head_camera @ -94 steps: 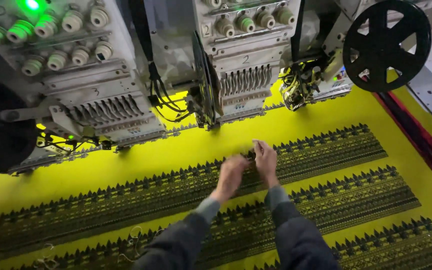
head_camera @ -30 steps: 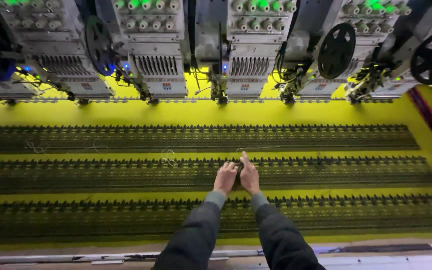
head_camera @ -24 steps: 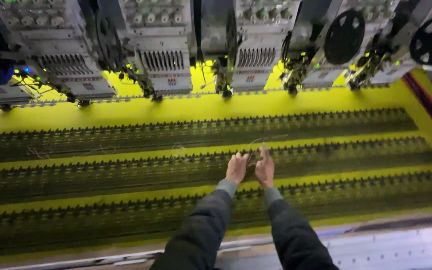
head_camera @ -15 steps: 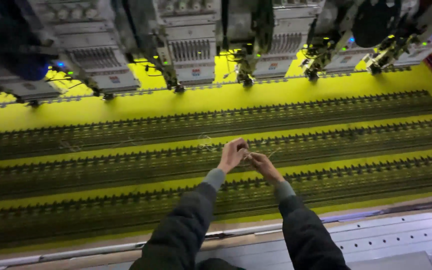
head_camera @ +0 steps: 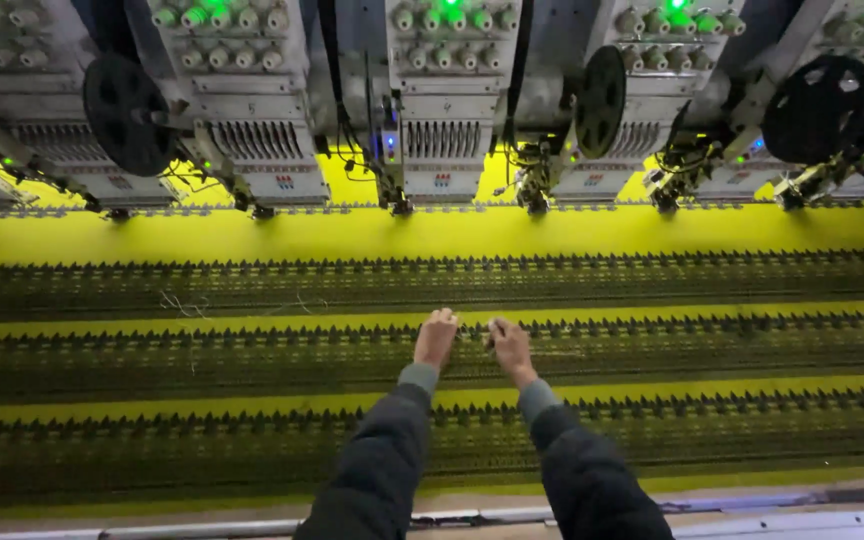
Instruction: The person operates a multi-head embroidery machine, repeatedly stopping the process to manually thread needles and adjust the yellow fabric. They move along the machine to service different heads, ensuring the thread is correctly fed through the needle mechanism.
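- The middle embroidered band (head_camera: 252, 350), a dark green strip of stitched pattern, runs left to right across the yellow fabric (head_camera: 452, 235) at the centre of the scene.
- The left hand (head_camera: 436, 337) rests on this band with its fingers curled narrow; whether it pinches anything I cannot tell.
- The right hand (head_camera: 509, 343) lies just beside it on the same band, fingers likewise bunched, its grip unclear.
- A far band (head_camera: 652, 278) and a near band (head_camera: 152, 450) run parallel to it.
- Loose threads (head_camera: 180, 303) lie on the far band, to the left.
- Embroidery machine heads (head_camera: 442, 110) line the far side, with black reels (head_camera: 130, 112) and green lights.
- A grey metal worktop edge (head_camera: 752, 520) borders the near side.
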